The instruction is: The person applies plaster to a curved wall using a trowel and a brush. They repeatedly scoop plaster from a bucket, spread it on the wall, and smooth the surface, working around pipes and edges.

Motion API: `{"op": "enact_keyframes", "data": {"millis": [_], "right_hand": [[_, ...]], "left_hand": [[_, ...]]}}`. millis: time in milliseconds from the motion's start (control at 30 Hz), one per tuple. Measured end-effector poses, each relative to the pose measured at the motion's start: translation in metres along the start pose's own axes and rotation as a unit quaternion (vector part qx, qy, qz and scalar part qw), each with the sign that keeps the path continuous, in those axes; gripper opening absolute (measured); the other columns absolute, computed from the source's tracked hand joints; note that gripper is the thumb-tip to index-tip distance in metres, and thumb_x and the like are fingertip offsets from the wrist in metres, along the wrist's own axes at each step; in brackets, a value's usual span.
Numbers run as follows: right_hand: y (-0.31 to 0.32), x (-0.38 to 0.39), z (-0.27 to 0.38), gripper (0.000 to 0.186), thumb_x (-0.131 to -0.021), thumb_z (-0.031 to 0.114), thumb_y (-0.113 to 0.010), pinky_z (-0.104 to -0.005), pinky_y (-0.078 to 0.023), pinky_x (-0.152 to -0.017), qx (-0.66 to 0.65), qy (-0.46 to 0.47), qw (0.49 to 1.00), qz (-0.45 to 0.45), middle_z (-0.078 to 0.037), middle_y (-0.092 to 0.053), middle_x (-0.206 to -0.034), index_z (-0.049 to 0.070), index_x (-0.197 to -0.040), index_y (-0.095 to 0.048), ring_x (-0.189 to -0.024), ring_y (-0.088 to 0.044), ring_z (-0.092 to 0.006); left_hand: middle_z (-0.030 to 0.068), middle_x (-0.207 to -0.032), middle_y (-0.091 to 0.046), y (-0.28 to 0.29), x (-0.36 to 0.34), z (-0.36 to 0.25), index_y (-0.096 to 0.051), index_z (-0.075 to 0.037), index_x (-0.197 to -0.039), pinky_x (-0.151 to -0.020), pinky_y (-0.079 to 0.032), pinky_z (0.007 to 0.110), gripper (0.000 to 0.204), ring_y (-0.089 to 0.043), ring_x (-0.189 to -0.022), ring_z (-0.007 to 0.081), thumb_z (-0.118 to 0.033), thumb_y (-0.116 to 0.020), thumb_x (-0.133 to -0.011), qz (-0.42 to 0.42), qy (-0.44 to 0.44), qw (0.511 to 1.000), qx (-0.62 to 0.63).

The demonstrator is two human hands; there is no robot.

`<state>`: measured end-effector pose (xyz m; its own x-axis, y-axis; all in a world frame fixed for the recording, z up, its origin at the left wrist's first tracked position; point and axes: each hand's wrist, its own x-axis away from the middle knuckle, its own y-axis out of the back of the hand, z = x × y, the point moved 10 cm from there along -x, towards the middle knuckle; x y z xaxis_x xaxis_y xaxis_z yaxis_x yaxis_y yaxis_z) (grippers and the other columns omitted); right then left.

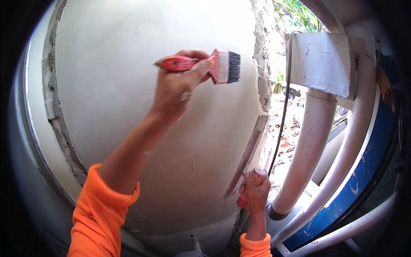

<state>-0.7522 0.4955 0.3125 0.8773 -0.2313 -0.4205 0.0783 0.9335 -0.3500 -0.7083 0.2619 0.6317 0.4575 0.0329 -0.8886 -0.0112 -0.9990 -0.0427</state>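
My left hand (174, 89), with a white smear on its back, is closed around the red handle of a flat paintbrush (221, 66). Its dark bristles point right, in front of a smooth grey plastered wall (124, 94). Lower right, my right hand (257, 193) grips the handle of a plastering trowel (249, 156). The long blade shows nearly edge-on, slanting up along the wall's right side; whether it touches the plaster I cannot tell. Orange sleeves cover both forearms in part.
Rough, broken plaster edges (262, 55) border the wall on the right. Beyond them hangs a dark cable (286, 103), beside thick pale pipes (309, 150) and a white box-like block (320, 64). A blue panel (342, 214) stands far right. A short pipe stub (193, 240) sticks up below.
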Motion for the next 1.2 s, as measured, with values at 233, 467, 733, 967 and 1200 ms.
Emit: {"op": "enact_keyframes", "data": {"millis": [233, 467, 733, 967, 1200], "right_hand": [[-0.036, -0.069, 0.054, 0.028, -0.097, 0.019, -0.073, -0.026, -0.045, -0.043, -0.017, 0.048, 0.998, -0.037, -0.004, -0.06, -0.071, -0.003, -0.105, -0.058, -0.05, -0.058, -0.0106], [-0.076, -0.127, 0.089, 0.04, -0.094, 0.027, -0.076, -0.0304, -0.05, -0.043, 0.075, 0.059, 0.994, -0.055, -0.012, -0.066, -0.078, -0.007, -0.112, -0.067, -0.051, -0.061, -0.0149], [-0.164, -0.143, 0.151, 0.039, -0.094, 0.023, -0.075, -0.0307, -0.047, -0.043, 0.11, 0.145, 0.982, 0.054, -0.009, -0.063, -0.071, -0.009, -0.115, -0.066, -0.047, -0.057, -0.0145], [-0.247, -0.047, 0.187, 0.028, -0.095, 0.025, -0.074, -0.0352, -0.051, -0.052, 0.213, 0.476, 0.842, 0.142, -0.006, -0.066, -0.07, -0.003, -0.096, -0.071, -0.058, -0.063, -0.0141], [-0.122, -0.152, 0.133, 0.041, -0.093, 0.021, -0.076, -0.0288, -0.045, -0.041, 0.104, 0.116, 0.987, -0.035, -0.008, -0.065, -0.071, -0.007, -0.12, -0.064, -0.045, -0.056, -0.014]], "left_hand": [[0.0059, -0.1, -0.072, -0.044, -0.055, 0.03, -0.07, 0.001, -0.105, -0.086, -0.062, 0.032, 0.015, -0.071, -0.093, 0.0139, -0.012, -0.073, -0.098, 0.041, -0.047, 0.993, -0.099], [0.0073, -0.103, -0.072, 0.045, -0.062, -0.027, -0.068, 0.002, -0.11, -0.084, -0.063, 0.032, 0.018, -0.071, -0.093, 0.0144, -0.011, -0.072, -0.097, -0.109, -0.174, 0.954, -0.219], [0.0127, -0.139, -0.053, 0.204, 0.079, -0.162, -0.063, 0.001, -0.138, -0.105, -0.056, 0.047, 0.051, -0.058, -0.13, 0.0296, -0.037, -0.066, -0.104, -0.209, -0.189, 0.87, -0.404], [0.0121, -0.134, -0.06, 0.289, 0.265, -0.156, -0.058, -0.006, -0.131, -0.094, -0.06, 0.042, 0.033, -0.061, -0.126, 0.0278, -0.023, -0.066, -0.103, -0.339, -0.006, 0.891, -0.302], [0.0072, -0.123, -0.063, 0.353, 0.419, -0.183, -0.056, -0.012, -0.124, -0.088, -0.059, 0.039, 0.031, -0.063, -0.115, 0.0198, -0.026, -0.069, -0.1, -0.391, 0.191, 0.851, -0.293]]}}
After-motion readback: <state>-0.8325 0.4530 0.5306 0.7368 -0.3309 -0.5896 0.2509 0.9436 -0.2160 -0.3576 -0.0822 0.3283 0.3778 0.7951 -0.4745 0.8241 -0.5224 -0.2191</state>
